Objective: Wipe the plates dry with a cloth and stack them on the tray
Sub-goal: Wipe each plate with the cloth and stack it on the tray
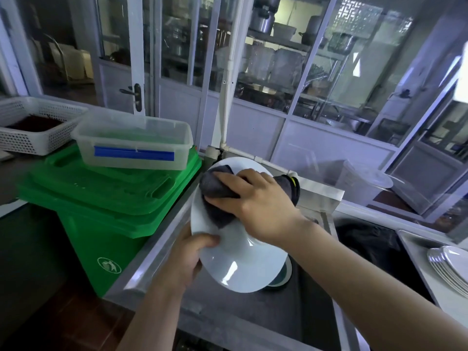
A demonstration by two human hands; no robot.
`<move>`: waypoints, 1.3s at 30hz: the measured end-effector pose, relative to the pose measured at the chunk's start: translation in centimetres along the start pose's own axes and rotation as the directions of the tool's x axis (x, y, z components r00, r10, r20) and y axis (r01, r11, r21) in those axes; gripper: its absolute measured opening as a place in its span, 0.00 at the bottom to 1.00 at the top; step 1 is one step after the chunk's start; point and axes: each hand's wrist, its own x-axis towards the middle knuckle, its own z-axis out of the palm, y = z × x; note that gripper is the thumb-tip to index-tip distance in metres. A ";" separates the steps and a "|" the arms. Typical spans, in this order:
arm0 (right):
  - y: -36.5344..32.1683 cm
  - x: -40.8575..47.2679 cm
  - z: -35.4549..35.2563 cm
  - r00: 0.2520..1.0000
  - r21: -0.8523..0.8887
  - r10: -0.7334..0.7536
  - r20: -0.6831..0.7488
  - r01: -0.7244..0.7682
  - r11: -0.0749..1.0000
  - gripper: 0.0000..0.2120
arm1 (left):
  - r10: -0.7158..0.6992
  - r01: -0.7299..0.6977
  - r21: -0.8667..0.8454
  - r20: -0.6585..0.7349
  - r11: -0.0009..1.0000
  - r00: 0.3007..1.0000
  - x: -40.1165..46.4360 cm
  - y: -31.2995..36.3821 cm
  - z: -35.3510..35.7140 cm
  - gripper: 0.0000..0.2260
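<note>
A large white plate (pixel 243 267) is tilted up over the steel sink. My left hand (pixel 188 257) grips its lower left rim, thumb on the face. My right hand (pixel 255 198) presses a dark grey cloth (pixel 217 191) against the plate's upper face, fingers curled over the bunched fabric. A stack of white plates (pixel 449 267) sits on a steel tray (pixel 415 245) at the right edge.
A green bin (pixel 106 211) stands left of the sink (pixel 253 312), with a clear plastic box (pixel 131 143) on its lid. A white perforated basket (pixel 33 125) is at far left. A dark basin (pixel 367 239) lies right of the sink. Glass partitions rise behind.
</note>
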 end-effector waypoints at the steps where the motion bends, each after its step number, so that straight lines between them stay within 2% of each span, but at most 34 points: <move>1: 0.4 0.1 0.0 0.998 0.010 0.055 0.019 -0.055 0.998 0.23 | -0.005 0.005 0.008 0.004 1.000 1.000 -0.1 0.1 0.0 0.25; 3: 2.0 0.3 0.3 0.961 0.014 0.259 0.094 -0.262 0.965 0.24 | -0.020 0.020 0.046 0.003 0.999 1.000 -0.5 0.3 0.0 0.24; 6: 4.9 0.5 0.7 0.810 0.059 0.550 0.205 -0.571 0.819 0.26 | -0.044 0.042 0.098 0.025 0.994 0.999 -1.0 0.8 0.3 0.21; 8: 5.2 0.9 0.7 0.755 0.068 0.613 0.234 -0.642 0.764 0.26 | -0.043 0.038 0.126 0.037 0.991 0.998 -1.1 0.8 0.6 0.20; 10: 4.3 1.6 0.7 0.787 0.055 0.582 0.204 -0.603 0.796 0.26 | -0.033 0.027 0.143 0.041 0.989 0.999 -1.0 0.7 0.9 0.20; 12: 2.5 2.0 0.5 0.863 0.035 0.484 0.146 -0.494 0.869 0.27 | -0.026 0.022 0.149 0.023 0.989 0.999 -0.9 0.6 0.8 0.20; 15: -0.7 1.7 0.2 0.967 0.025 0.220 0.125 -0.225 0.974 0.28 | -0.010 0.011 0.100 -0.007 0.995 1.000 -1.0 0.1 0.3 0.20; 17: -2.5 1.0 0.3 0.995 0.039 0.048 0.090 -0.052 0.998 0.25 | -0.002 0.005 0.047 -0.056 0.999 0.998 -1.0 -0.3 -0.1 0.20; 18: -2.8 0.7 0.4 0.998 0.046 0.007 0.069 -0.011 0.999 0.24 | 0.000 0.003 0.034 -0.080 0.999 0.997 -0.9 -0.4 -0.2 0.21; 20: -2.6 0.6 0.6 0.996 0.083 0.028 0.079 -0.034 0.996 0.22 | 0.006 -0.003 0.042 -0.093 0.999 0.996 -1.0 -0.4 -0.3 0.21; 23: -0.6 1.1 1.3 0.966 0.069 0.221 0.137 -0.232 0.970 0.25 | 0.003 0.001 0.081 -0.054 0.997 0.999 -1.3 -0.2 -0.5 0.20; 26: 3.1 0.7 3.0 0.879 0.070 0.451 0.156 -0.465 0.883 0.25 | -0.024 0.029 0.060 -0.077 0.998 0.997 -1.6 0.0 -1.0 0.20; 29: 5.5 -0.4 4.0 0.777 0.230 0.583 0.238 -0.628 0.744 0.28 | 0.010 -0.007 0.068 -0.036 0.998 0.999 -1.6 0.3 -1.4 0.21; 31: 5.8 -0.8 4.5 0.763 0.244 0.585 0.273 -0.643 0.725 0.28 | 0.031 -0.027 0.065 -0.063 0.998 0.998 -1.4 0.3 -1.4 0.21; 34: 4.9 -0.7 4.3 0.788 0.260 0.559 0.257 -0.614 0.745 0.29 | 0.056 -0.052 0.072 -0.058 0.996 0.997 -1.3 0.2 -1.3 0.22; 36: 3.5 -0.3 3.5 0.841 0.235 0.503 0.198 -0.539 0.809 0.30 | 0.062 -0.057 0.094 -0.059 0.994 0.996 -1.1 0.3 -1.0 0.23; 39: 0.4 0.0 2.4 0.943 0.134 0.314 0.112 -0.327 0.935 0.25 | 0.070 -0.064 0.073 -0.083 0.995 0.994 -0.7 0.0 -0.5 0.22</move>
